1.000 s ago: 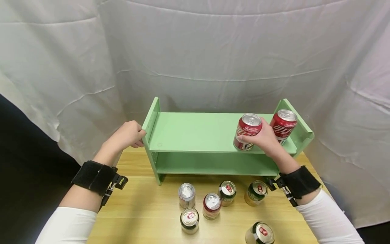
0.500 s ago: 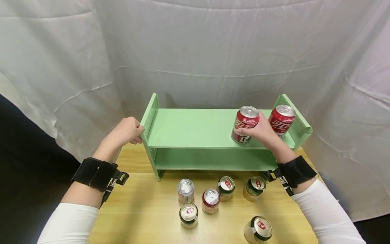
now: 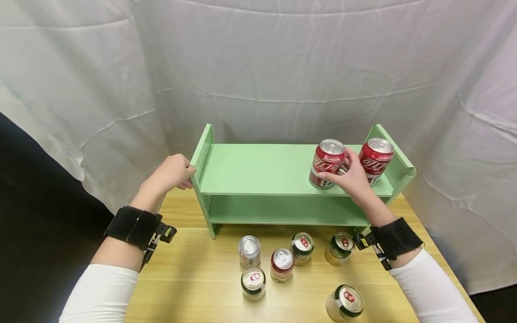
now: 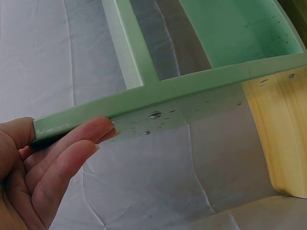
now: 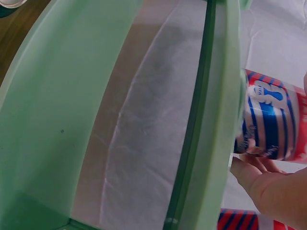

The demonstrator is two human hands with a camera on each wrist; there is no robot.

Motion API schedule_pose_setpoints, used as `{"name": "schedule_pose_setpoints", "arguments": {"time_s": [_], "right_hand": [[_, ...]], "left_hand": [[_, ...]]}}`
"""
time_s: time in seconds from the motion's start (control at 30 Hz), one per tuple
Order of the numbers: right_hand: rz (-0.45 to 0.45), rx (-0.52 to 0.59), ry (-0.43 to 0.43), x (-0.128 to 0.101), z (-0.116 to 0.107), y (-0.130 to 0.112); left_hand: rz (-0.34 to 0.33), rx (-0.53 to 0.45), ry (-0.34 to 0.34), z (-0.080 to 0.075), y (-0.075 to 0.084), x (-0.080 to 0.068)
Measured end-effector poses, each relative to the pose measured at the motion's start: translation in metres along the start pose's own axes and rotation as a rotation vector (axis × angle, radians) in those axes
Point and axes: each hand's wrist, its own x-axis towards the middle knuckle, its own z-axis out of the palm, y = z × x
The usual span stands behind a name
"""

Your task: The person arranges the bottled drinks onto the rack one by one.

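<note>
A green two-tier shelf (image 3: 262,170) stands at the back of a wooden table (image 3: 194,278). My right hand (image 3: 350,176) holds a red can (image 3: 328,163) that stands upright on the top board, thumb low on its front and fingers round its right side. A second red can (image 3: 376,158) stands just to its right by the end panel. In the right wrist view the held can (image 5: 273,129) shows beyond the shelf edge, fingers (image 5: 268,182) under it. My left hand (image 3: 174,172) grips the left side panel (image 4: 201,91), fingers (image 4: 62,153) along its outer face.
Several cans stand in front of the shelf: a silver one (image 3: 249,251), a red one (image 3: 281,264), green ones (image 3: 302,248) (image 3: 339,248), and two nearer me (image 3: 253,282) (image 3: 344,303). The lower shelf board (image 3: 282,211) is bare. White cloth hangs behind and to both sides.
My right hand has moved the red can from the board's front edge slightly back, closer to the second red can. My left hand has stayed on the side panel.
</note>
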Motion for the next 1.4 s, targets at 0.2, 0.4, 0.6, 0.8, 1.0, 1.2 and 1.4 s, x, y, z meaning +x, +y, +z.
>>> {"name": "schedule_pose_setpoints", "arguments": {"time_s": [0.2,0.4,0.6,0.8,1.0,1.2,1.4], "right_hand": [[-0.039,0.022,-0.016,-0.013,-0.005,-0.001],[-0.043,-0.003,0.009,-0.033,-0.008,0.004],[-0.08,-0.072,0.054,-0.054,-0.001,0.009],[-0.093,-0.08,0.044,-0.072,0.01,0.014],[-0.088,-0.05,0.021,-0.084,0.028,0.021],[-0.145,-0.02,0.004,-0.091,0.046,0.027],[-0.184,-0.055,-0.056,-0.097,0.057,0.03]], "left_hand": [[0.009,-0.005,0.005,0.001,0.001,0.004],[0.021,0.008,0.007,0.003,0.002,0.009],[0.02,0.007,0.004,0.0,0.004,0.011],[0.006,-0.006,-0.004,-0.005,0.003,0.008],[0.015,0.0,0.002,-0.007,0.002,0.008],[0.021,0.0,-0.01,-0.008,0.001,0.009],[0.012,-0.006,-0.011,-0.007,0.0,0.008]]}}
